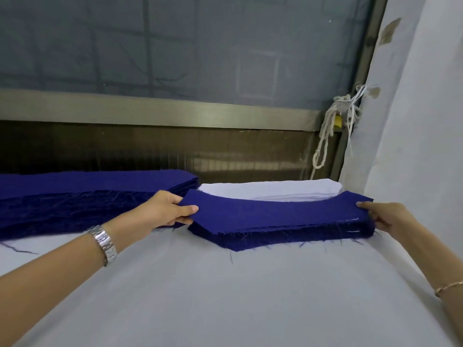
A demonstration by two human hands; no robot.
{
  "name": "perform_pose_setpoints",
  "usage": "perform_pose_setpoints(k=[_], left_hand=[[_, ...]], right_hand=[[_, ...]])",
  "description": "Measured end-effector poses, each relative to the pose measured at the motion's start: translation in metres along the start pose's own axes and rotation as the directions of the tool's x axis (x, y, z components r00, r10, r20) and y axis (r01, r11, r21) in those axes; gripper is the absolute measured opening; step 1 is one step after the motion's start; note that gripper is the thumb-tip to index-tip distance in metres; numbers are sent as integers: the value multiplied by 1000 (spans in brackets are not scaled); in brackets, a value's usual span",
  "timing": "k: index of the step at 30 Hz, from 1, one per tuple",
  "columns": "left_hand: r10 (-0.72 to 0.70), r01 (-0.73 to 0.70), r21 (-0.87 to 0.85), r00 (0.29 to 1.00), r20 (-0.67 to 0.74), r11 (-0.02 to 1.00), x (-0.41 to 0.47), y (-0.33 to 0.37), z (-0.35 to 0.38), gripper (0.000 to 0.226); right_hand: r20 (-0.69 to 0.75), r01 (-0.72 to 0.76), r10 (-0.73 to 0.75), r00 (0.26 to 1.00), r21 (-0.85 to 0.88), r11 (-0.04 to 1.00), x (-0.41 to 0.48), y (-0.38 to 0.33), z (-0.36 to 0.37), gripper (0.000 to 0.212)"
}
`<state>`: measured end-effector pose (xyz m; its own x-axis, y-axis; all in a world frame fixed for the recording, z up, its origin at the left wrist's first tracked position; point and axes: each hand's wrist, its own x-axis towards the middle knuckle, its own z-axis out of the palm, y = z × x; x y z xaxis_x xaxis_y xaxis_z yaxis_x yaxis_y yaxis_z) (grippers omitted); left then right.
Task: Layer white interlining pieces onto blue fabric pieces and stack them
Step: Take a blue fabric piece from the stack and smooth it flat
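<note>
Head view, top blue fabric piece (270,216) pinched at its left end by the left hand (172,211), right end pinched by the right hand (383,217), lying on a blue stack (288,237) on the table (225,296), white interlining stack (273,190) just behind.

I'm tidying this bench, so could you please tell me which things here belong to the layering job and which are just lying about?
Job: blue piece, held at its ends by the left hand and right hand; blue stack under it; white stack behind; blue pile at left.

Lying about: rope hanging by the window frame.
</note>
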<state>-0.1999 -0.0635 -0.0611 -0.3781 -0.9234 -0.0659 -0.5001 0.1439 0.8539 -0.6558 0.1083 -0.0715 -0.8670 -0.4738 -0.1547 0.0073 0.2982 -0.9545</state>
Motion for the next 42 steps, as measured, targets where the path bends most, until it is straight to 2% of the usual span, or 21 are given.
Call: perform_pose_setpoints(k=[5, 8, 11, 17, 23, 28, 36, 42], left_hand=[[44, -45, 27, 998, 33, 999, 15, 3, 17, 9], [41, -45, 67, 998, 52, 997, 22, 0, 23, 13], [28, -35, 107, 998, 62, 994, 24, -8, 27, 21], [45, -51, 64, 994, 101, 997, 27, -22, 23, 19], [36, -45, 72, 991, 129, 996, 27, -24, 21, 21], [50, -64, 86, 986, 162, 994, 26, -25, 21, 20], [66, -81, 116, 990, 126, 990, 28, -28, 24, 28], [87, -101, 323, 994, 59, 941, 27, -24, 24, 36]], right_hand=[[-44, 63, -66, 997, -79, 995, 8, 9, -5, 31], [-40, 126, -134, 990, -162, 979, 11, 14, -5, 41], [-33, 154, -167, 985, -243, 958, 12, 18, -4, 37], [-47, 198, -222, 974, -296, 934, 11, 22, 2, 52], [-53, 279, -323, 945, -384, 880, 13, 26, 3, 53], [-59, 329, -389, 919, -429, 842, 15, 25, 7, 51], [-36, 306, -368, 929, -484, 820, 18, 26, 8, 39], [-46, 300, -371, 927, -501, 812, 10, 23, 12, 16]])
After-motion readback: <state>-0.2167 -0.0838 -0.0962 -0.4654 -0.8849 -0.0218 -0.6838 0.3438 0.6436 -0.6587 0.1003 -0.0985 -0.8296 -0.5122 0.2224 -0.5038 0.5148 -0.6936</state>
